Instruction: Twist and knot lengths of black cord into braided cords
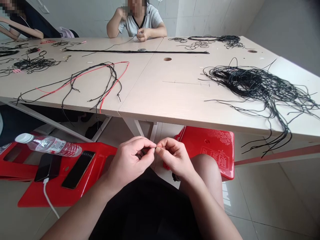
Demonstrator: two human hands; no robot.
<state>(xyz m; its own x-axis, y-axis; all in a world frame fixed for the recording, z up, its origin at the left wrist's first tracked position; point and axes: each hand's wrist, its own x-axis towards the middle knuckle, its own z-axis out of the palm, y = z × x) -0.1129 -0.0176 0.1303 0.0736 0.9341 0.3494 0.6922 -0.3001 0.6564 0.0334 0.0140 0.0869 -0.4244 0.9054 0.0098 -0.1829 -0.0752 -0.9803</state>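
Note:
Above my lap, my left hand (133, 156) and my right hand (173, 156) meet fingertip to fingertip. Both are closed in a pinch on a thin black cord (149, 148); only a short stretch of it shows between the fingers, and the rest is hidden by my hands. On the table ahead lie black knotted cords (110, 85) together with a red cord (126, 68), some ends hanging over the front edge. A large tangled heap of black cord (250, 81) lies on the right, its loose ends drooping past the edge.
The table (160, 100) spans the view ahead. A long straight cord bundle (135, 51) lies across it. Opposite sits a person (141, 25) holding cord. A red stool (212, 146) stands right; another red stool (86, 180) holds a bottle (55, 145), a phone (78, 169) and a power bank (48, 166).

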